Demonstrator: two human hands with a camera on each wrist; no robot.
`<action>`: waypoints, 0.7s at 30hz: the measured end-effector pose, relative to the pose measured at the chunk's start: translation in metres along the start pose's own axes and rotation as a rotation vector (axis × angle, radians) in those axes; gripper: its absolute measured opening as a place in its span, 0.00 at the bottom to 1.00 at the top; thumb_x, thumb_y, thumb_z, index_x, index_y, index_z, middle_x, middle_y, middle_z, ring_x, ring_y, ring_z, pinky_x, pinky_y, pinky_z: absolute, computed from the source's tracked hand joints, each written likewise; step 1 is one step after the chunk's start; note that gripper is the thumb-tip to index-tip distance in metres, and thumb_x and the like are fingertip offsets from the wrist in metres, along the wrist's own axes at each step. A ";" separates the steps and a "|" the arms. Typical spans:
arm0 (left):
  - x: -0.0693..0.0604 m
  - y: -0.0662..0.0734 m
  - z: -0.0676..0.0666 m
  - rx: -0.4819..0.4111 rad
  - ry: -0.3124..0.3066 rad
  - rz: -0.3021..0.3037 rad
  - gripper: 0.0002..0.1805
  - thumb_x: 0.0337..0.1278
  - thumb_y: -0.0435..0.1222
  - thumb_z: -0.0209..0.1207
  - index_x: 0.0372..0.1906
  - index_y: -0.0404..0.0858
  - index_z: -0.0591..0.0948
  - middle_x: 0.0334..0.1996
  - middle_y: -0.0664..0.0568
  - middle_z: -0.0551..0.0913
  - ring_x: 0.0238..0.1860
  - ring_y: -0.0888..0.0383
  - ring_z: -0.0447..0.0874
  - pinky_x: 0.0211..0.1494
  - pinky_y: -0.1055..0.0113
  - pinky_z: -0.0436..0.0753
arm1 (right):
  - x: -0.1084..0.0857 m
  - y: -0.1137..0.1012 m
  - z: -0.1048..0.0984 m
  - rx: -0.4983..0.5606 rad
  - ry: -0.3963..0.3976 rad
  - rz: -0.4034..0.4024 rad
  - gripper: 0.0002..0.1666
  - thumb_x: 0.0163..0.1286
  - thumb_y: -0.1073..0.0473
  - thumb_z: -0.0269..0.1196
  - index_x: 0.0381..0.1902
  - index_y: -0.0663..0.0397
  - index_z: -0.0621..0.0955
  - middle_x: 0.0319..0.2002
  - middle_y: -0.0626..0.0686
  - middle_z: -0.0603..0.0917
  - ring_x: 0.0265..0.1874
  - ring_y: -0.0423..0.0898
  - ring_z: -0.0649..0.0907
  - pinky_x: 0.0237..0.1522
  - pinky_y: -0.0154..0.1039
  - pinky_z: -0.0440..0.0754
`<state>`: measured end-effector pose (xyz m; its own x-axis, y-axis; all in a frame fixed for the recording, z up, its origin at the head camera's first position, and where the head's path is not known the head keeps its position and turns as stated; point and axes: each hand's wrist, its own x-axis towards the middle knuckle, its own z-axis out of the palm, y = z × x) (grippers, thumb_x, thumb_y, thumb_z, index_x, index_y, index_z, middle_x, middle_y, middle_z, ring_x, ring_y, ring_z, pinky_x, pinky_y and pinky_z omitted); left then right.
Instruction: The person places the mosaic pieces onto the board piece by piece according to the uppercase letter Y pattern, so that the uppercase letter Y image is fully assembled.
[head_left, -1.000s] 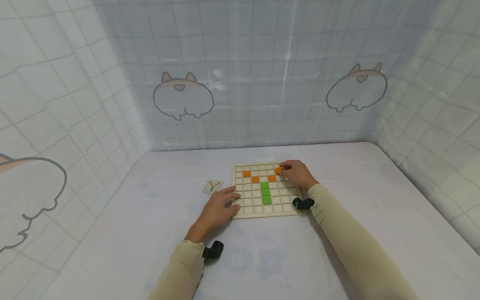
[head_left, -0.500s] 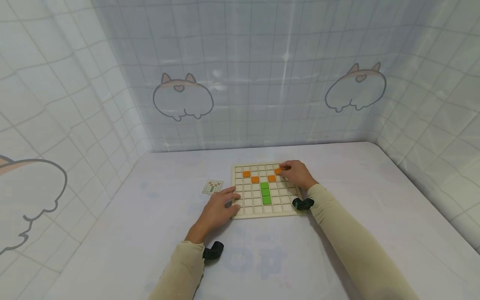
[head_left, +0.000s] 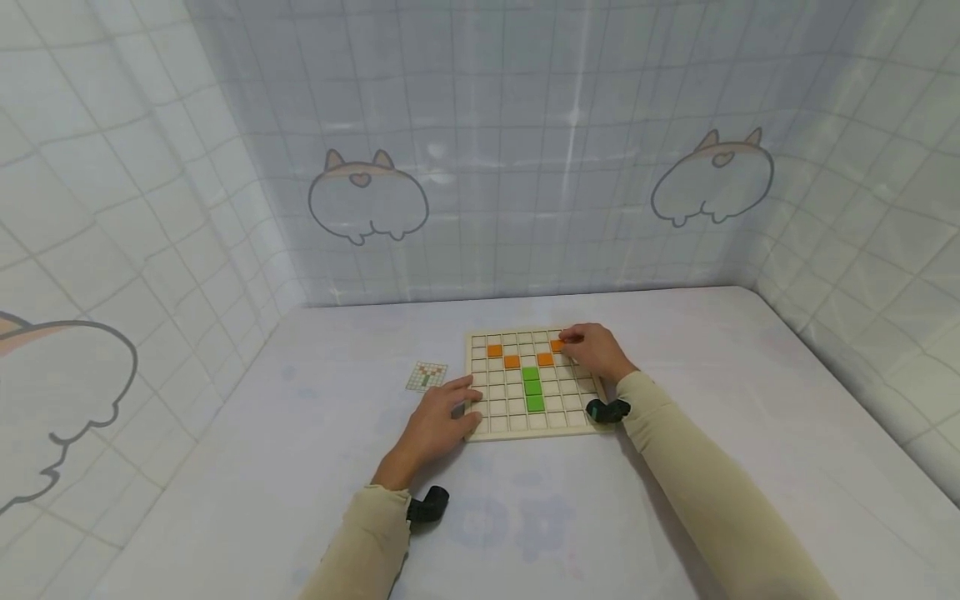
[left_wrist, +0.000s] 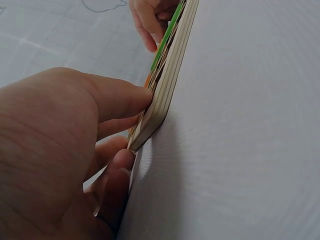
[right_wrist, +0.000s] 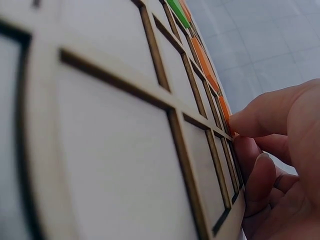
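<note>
A pale wooden grid board (head_left: 491,423) lies flat on the table, seen edge-on in the left wrist view. Three green square tiles (head_left: 532,387) form a column in it, with orange tiles (head_left: 512,362) slanting up to either side. My right hand (head_left: 596,348) reaches over the board's far right part. Its thumb and curled fingers are at the upper right orange tile (right_wrist: 224,112), which they partly cover; the thumb touches it. My left hand (head_left: 435,421) rests at the board's left edge, fingers loosely spread, thumb touching the rim (left_wrist: 165,90).
A small card (head_left: 427,376) printed with a similar grid pattern lies left of the board. The white table (head_left: 300,467) is enclosed by grid-patterned curtains (head_left: 495,167) behind and on both sides. Each wrist wears a black device (head_left: 429,505).
Both hands and the tiles hold nearly the same positions. The head view has shifted very slightly, so the scene sits a little lower.
</note>
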<state>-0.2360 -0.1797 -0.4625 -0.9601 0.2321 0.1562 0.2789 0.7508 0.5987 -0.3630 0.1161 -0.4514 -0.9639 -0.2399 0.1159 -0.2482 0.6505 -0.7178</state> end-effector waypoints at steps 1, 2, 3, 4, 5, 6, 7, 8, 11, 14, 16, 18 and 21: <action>0.000 0.000 0.000 0.000 0.002 0.002 0.18 0.64 0.39 0.63 0.57 0.42 0.84 0.71 0.51 0.70 0.73 0.41 0.60 0.72 0.42 0.60 | -0.001 0.001 0.000 0.008 0.002 -0.003 0.20 0.70 0.61 0.61 0.58 0.63 0.82 0.54 0.60 0.84 0.54 0.56 0.81 0.58 0.52 0.76; 0.000 0.000 0.000 -0.002 0.002 0.001 0.17 0.64 0.39 0.63 0.57 0.42 0.84 0.71 0.51 0.71 0.73 0.41 0.60 0.72 0.42 0.60 | -0.001 0.001 -0.001 0.029 0.003 0.001 0.20 0.71 0.61 0.61 0.58 0.62 0.82 0.54 0.60 0.84 0.54 0.56 0.80 0.57 0.52 0.76; 0.000 0.001 0.000 -0.004 0.003 0.001 0.17 0.64 0.39 0.63 0.57 0.41 0.84 0.71 0.51 0.71 0.73 0.41 0.61 0.72 0.42 0.60 | -0.002 0.003 -0.001 0.051 0.008 0.008 0.19 0.72 0.61 0.60 0.58 0.62 0.82 0.54 0.60 0.83 0.54 0.56 0.80 0.57 0.52 0.76; 0.000 0.001 0.000 -0.006 0.003 0.000 0.17 0.64 0.39 0.63 0.57 0.41 0.84 0.71 0.51 0.71 0.73 0.41 0.61 0.72 0.42 0.60 | -0.003 0.004 -0.001 0.088 0.014 0.020 0.19 0.73 0.60 0.60 0.58 0.61 0.82 0.55 0.59 0.83 0.54 0.55 0.80 0.57 0.51 0.76; 0.000 0.000 0.000 -0.008 0.003 0.001 0.17 0.64 0.39 0.63 0.56 0.41 0.84 0.71 0.51 0.71 0.73 0.41 0.61 0.72 0.42 0.60 | -0.004 0.005 -0.002 0.136 0.021 0.032 0.19 0.74 0.60 0.59 0.59 0.61 0.82 0.55 0.59 0.83 0.54 0.55 0.80 0.56 0.51 0.77; 0.000 0.000 0.000 -0.007 0.003 0.002 0.17 0.64 0.39 0.63 0.56 0.41 0.84 0.71 0.51 0.71 0.73 0.41 0.61 0.72 0.42 0.60 | -0.005 0.007 -0.002 0.191 0.032 0.049 0.19 0.74 0.60 0.59 0.59 0.60 0.82 0.55 0.59 0.82 0.52 0.55 0.80 0.54 0.50 0.77; 0.000 0.000 -0.001 -0.011 0.004 0.003 0.17 0.64 0.39 0.63 0.56 0.41 0.84 0.71 0.51 0.71 0.73 0.41 0.61 0.72 0.42 0.60 | -0.006 0.008 -0.003 0.241 0.043 0.061 0.19 0.75 0.59 0.58 0.59 0.60 0.82 0.54 0.59 0.82 0.50 0.55 0.80 0.52 0.49 0.78; 0.000 -0.001 -0.001 -0.015 0.005 0.006 0.17 0.65 0.39 0.63 0.56 0.41 0.84 0.71 0.51 0.71 0.73 0.42 0.62 0.72 0.43 0.60 | -0.008 0.009 -0.004 0.291 0.054 0.074 0.19 0.75 0.59 0.58 0.59 0.60 0.81 0.53 0.59 0.82 0.48 0.54 0.80 0.50 0.48 0.78; -0.002 -0.004 -0.002 -0.026 0.013 0.013 0.16 0.65 0.39 0.62 0.56 0.41 0.84 0.70 0.51 0.72 0.72 0.43 0.63 0.72 0.43 0.61 | -0.013 0.012 -0.009 0.388 0.071 0.074 0.19 0.75 0.58 0.58 0.59 0.62 0.80 0.50 0.61 0.82 0.41 0.54 0.80 0.43 0.44 0.79; -0.003 -0.006 -0.004 -0.049 0.016 0.015 0.16 0.66 0.39 0.62 0.56 0.40 0.84 0.69 0.50 0.74 0.72 0.44 0.65 0.71 0.44 0.62 | -0.020 0.014 -0.016 0.385 0.075 0.079 0.20 0.76 0.57 0.58 0.59 0.64 0.80 0.50 0.62 0.82 0.41 0.53 0.80 0.41 0.40 0.80; -0.004 -0.006 -0.006 -0.065 0.005 0.005 0.17 0.66 0.39 0.62 0.57 0.41 0.84 0.68 0.51 0.74 0.72 0.45 0.65 0.71 0.45 0.62 | -0.025 0.016 -0.022 0.358 0.071 0.102 0.20 0.76 0.56 0.57 0.58 0.63 0.80 0.52 0.62 0.82 0.43 0.53 0.81 0.41 0.40 0.81; -0.005 -0.006 -0.008 -0.077 -0.010 -0.011 0.18 0.67 0.40 0.62 0.58 0.41 0.83 0.67 0.51 0.75 0.70 0.47 0.67 0.71 0.46 0.64 | -0.031 0.019 -0.029 0.322 0.070 0.129 0.20 0.76 0.55 0.57 0.58 0.62 0.80 0.53 0.60 0.82 0.46 0.53 0.82 0.43 0.41 0.82; -0.006 -0.004 -0.013 -0.098 -0.015 -0.059 0.18 0.68 0.41 0.61 0.60 0.45 0.82 0.63 0.53 0.78 0.64 0.51 0.74 0.66 0.50 0.71 | -0.041 0.021 -0.039 0.248 0.060 0.151 0.20 0.76 0.54 0.57 0.58 0.60 0.80 0.54 0.59 0.82 0.48 0.52 0.82 0.44 0.42 0.83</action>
